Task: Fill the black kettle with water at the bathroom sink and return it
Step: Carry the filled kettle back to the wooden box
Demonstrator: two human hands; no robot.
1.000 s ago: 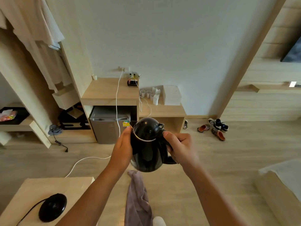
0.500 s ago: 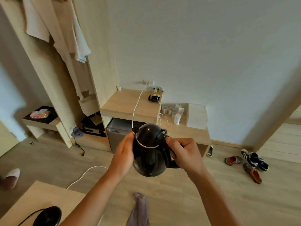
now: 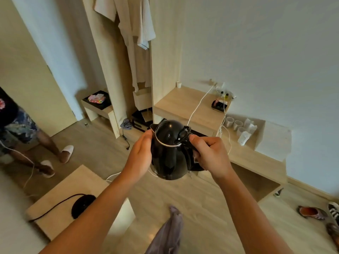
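The black kettle point(image 3: 169, 153) is held upright in the air in front of me, lid closed, spout pointing left. My right hand point(image 3: 210, 155) is wrapped around its handle on the right side. My left hand point(image 3: 141, 155) is pressed flat against the kettle's left wall. The kettle's round black base point(image 3: 83, 205) with its cord lies on a low wooden table point(image 3: 60, 198) at the lower left. No sink is in view.
Another person's legs in white slippers point(image 3: 67, 151) stand at the left by a door. A wooden desk point(image 3: 187, 105) with white cables, cups point(image 3: 233, 123) and a white box is ahead. Robes hang above. Shoes point(image 3: 311, 212) lie at the right; a grey cloth point(image 3: 168, 233) hangs below.
My view has swung left: the desk and shoes slid right, and the door and a standing person came into view. Both hands keep the same hold on the kettle.
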